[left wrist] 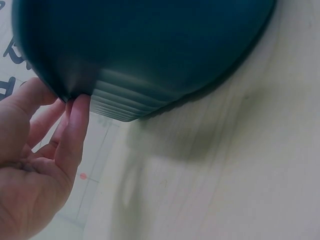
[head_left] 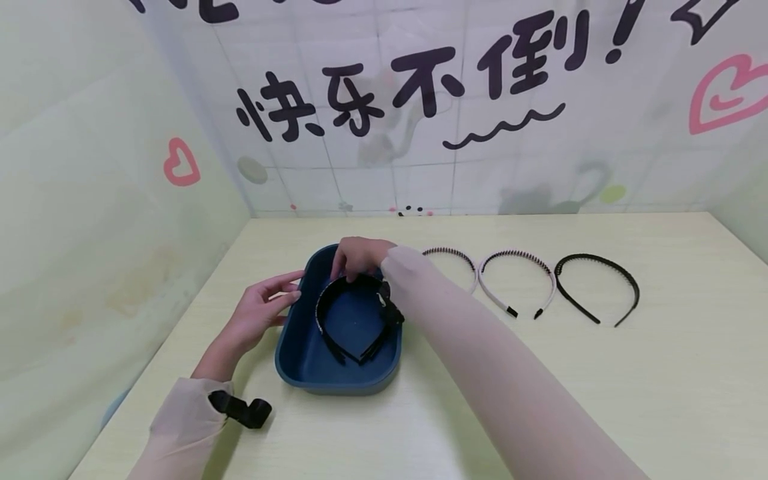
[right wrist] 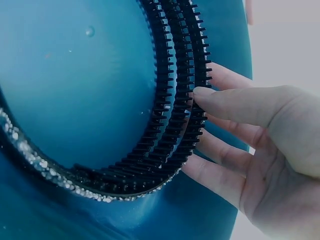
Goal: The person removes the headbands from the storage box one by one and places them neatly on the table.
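A dark blue bin (head_left: 289, 363) stands on the table with toothed black headbands (right wrist: 165, 125) nested together inside it; one has a glittery outer edge. My right hand (head_left: 360, 255) reaches into the far end of the bin and pinches a headband at the top of its curve, thumb on the toothed side and fingers behind. The left hand (head_left: 258, 310) is at the bin's left side, its fairly straight fingers (left wrist: 75, 125) touching the outer wall and rim. A black bow-like shape or wrist strap by the right cuff partly covers the bin's right rim.
To the right of the bin, a row of headbands lies on the table (head_left: 672, 373): a pale one (head_left: 450, 252) partly behind the right sleeve, another pale one (head_left: 519, 253) and a black one (head_left: 600, 258). A printed wall (head_left: 420, 180) stands behind.
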A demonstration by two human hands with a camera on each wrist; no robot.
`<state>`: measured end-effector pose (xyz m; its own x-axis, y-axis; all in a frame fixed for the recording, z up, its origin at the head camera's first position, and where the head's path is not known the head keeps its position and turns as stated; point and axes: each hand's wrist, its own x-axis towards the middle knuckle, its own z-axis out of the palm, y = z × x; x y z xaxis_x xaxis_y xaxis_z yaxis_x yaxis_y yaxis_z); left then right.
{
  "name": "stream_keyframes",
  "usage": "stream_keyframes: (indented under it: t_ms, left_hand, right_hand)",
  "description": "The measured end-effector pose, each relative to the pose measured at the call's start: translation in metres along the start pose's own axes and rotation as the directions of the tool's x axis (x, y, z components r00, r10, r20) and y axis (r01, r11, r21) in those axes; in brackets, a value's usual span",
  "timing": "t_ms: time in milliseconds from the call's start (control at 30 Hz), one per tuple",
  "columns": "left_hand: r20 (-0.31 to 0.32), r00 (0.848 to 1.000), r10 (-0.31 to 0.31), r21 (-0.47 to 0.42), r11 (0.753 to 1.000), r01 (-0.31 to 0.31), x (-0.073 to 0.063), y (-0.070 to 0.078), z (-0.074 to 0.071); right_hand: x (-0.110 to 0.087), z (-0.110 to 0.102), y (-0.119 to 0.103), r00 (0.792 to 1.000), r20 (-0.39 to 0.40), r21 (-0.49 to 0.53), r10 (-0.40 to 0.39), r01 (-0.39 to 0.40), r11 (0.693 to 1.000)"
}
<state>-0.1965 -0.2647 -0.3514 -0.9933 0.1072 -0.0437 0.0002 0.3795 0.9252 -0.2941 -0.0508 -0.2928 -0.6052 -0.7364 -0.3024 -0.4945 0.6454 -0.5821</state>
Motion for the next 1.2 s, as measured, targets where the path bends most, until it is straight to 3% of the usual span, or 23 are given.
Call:
stream_keyframes:
  t_ms: [833, 1200]
  left_hand:
    - [-0.005, 1.0, 0.007, 0.003, 1.0, -0.007, -0.001, 0.0, 0.001]
    - [-0.001, 1.0, -0.001, 0.004, 1.0, 0.001, -0.001, 0.002, 0.001]
  right_hand:
    - [-0.006, -0.006, 0.0, 0.999, -0.015, 0.021, -0.043, 0.044, 0.999]
    - [-0.013, -0.015, -0.008, 0.991, -0.026, -0.064, -0.133, 0.131, 0.989]
